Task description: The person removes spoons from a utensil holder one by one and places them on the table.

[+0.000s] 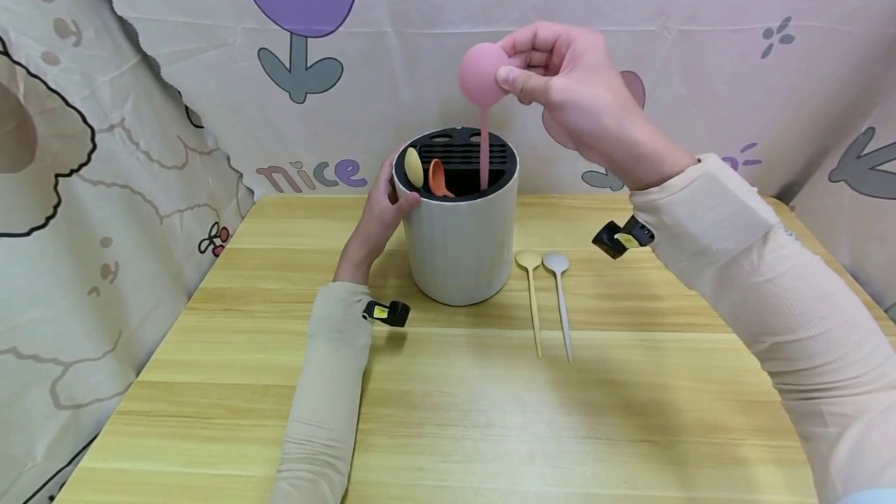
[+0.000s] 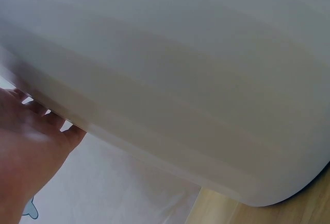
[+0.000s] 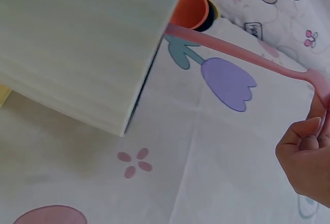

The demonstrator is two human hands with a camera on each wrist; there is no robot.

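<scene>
My right hand (image 1: 570,80) pinches the round head of a pink spoon (image 1: 483,75) between thumb and fingers, its handle pointing down into the opening of a white ribbed holder (image 1: 462,255) with a black top. In the right wrist view the pink handle (image 3: 232,50) crosses the holder's rim. My left hand (image 1: 378,212) rests against the holder's left side, thumb at the rim; in the left wrist view the fingers of the hand (image 2: 31,147) lie along the wall (image 2: 154,90). A yellow spoon (image 1: 414,167) and an orange ladle (image 1: 437,177) stand inside.
To the right of the holder, a pale yellow spoon (image 1: 529,261) and a grey-white spoon (image 1: 556,263) lie side by side on the wooden table (image 1: 448,411). A patterned cloth (image 1: 420,6) hangs behind the table and on both sides.
</scene>
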